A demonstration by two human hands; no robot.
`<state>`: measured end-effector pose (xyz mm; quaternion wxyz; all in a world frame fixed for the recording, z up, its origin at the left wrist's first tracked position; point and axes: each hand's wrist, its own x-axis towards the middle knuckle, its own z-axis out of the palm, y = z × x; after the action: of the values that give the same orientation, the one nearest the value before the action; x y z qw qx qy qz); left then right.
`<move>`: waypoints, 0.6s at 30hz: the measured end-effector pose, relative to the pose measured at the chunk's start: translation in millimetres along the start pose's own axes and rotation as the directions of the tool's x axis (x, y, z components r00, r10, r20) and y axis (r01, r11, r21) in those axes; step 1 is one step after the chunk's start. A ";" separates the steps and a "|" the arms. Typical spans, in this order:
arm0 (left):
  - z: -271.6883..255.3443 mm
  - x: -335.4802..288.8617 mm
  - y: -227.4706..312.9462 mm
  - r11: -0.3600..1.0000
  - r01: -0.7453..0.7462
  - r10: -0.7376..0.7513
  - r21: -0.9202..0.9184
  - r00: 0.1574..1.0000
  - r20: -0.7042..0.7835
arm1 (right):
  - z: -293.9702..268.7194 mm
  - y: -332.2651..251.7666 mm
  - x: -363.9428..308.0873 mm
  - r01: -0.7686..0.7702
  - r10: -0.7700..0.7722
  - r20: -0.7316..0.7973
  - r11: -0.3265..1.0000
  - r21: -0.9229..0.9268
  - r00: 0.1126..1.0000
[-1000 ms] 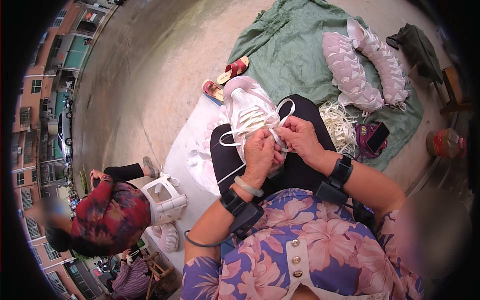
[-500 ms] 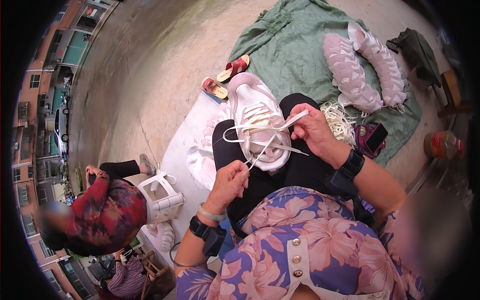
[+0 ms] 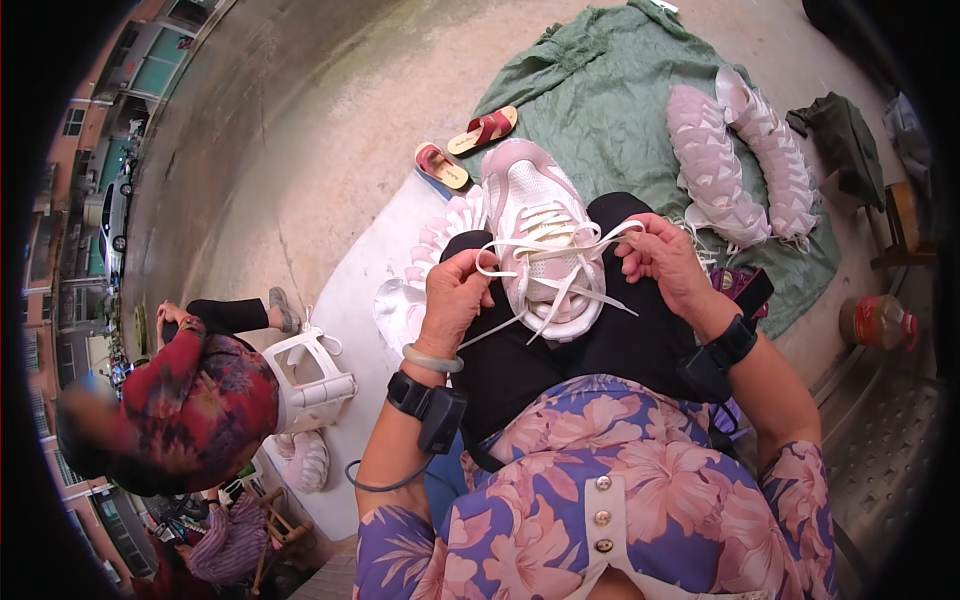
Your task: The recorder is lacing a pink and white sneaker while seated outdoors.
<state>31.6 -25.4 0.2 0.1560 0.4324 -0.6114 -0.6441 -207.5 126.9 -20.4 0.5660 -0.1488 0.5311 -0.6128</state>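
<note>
A pink and white sneaker [image 3: 540, 220] rests on my lap between my thighs, its opening toward me. White shoelaces [image 3: 548, 215] cross its upper, with loops out to both sides. My left hand [image 3: 458, 298], by the shoe's left side, pinches the left loop of lace. On the right, my right hand [image 3: 668, 258] grips the other loop between thumb and fingers. A bow-like crossing sits over the tongue, and loose lace ends hang down over the shoe's collar.
Rows of nested pink shoe uppers [image 3: 712, 165] lie on a green cloth [image 3: 600, 90]. Red sandals [image 3: 484, 130] stand ahead. To the left, a person [image 3: 200, 400] sits on a white stool [image 3: 315, 380]. At right are a plastic jug [image 3: 876, 322] and a purple item [image 3: 740, 288].
My left hand has moved up from the shoe's near end to its left side and now holds a lace loop. My right hand has shifted slightly right, drawing its loop outward.
</note>
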 end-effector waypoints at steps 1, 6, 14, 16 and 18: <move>1.8 1.5 2.9 0.997 0.004 -0.002 -0.078 1.000 0.031 | -0.8 0.2 0.9 -0.002 0.002 -0.004 1.000 0.001 1.000; 6.6 10.8 13.7 0.996 0.021 -0.012 -0.087 0.995 0.099 | -5.5 1.3 5.2 -0.052 0.051 0.026 0.997 0.048 0.998; 19.3 14.4 11.7 0.955 -0.167 0.154 0.246 0.985 0.073 | -5.4 0.3 8.3 -0.065 0.065 0.020 0.997 0.029 0.998; 22.1 13.9 9.4 0.944 -0.196 0.182 0.267 0.980 0.077 | -6.2 -0.8 7.9 -0.061 0.059 0.053 0.998 0.035 0.997; 23.5 13.2 10.7 0.931 -0.222 0.210 0.289 0.975 0.074 | -7.5 -0.7 8.0 -0.061 0.058 0.059 0.997 0.044 0.997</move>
<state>2.9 -21.9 2.4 0.1465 0.3674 -0.7478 -0.5332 -216.3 123.5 -26.1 0.6025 -0.1375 0.5045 -0.6030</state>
